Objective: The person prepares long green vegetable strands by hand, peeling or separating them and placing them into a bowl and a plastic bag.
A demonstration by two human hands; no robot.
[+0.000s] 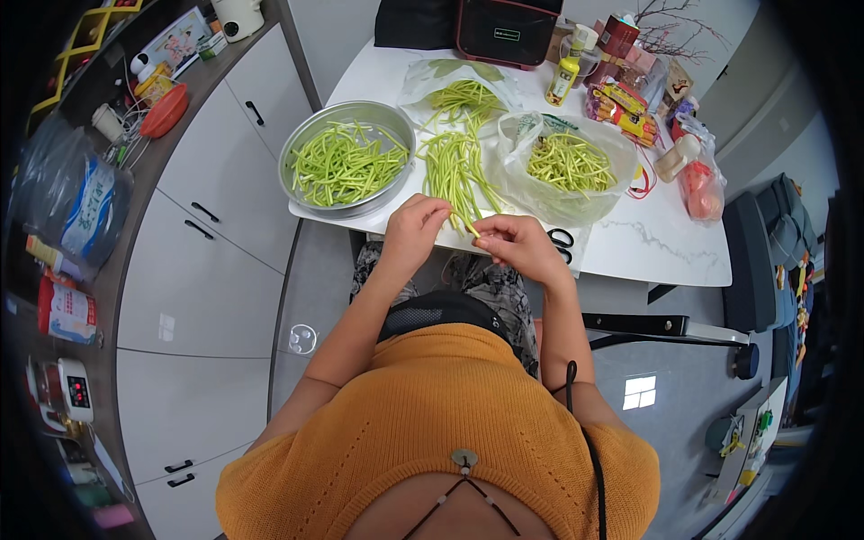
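Observation:
At the table's front edge, a thin green vegetable stem (465, 223) runs between my two hands. My left hand (416, 232) is closed in a pinch at its upper end, and my right hand (522, 247) pinches its lower end. Just beyond my fingers lies a loose pile of long green stems (454, 166). To the left stands a round metal basin (407, 171) holding many short-cut stem pieces (346, 166). On the right, an opened clear plastic bag (549, 205) contains shorter, more yellowish pieces (571, 164). Behind the pile, another plastic bag (418, 85) has more long stems in it.
Black-handled scissors (562, 241) lie beside my right hand. A yellow bottle (562, 79), snack packages (623, 108) and a bag of red items (700, 187) crowd the white table's (670, 243) far right. A dark box-shaped appliance (507, 31) stands at the back; white cabinets (202, 270) line the left.

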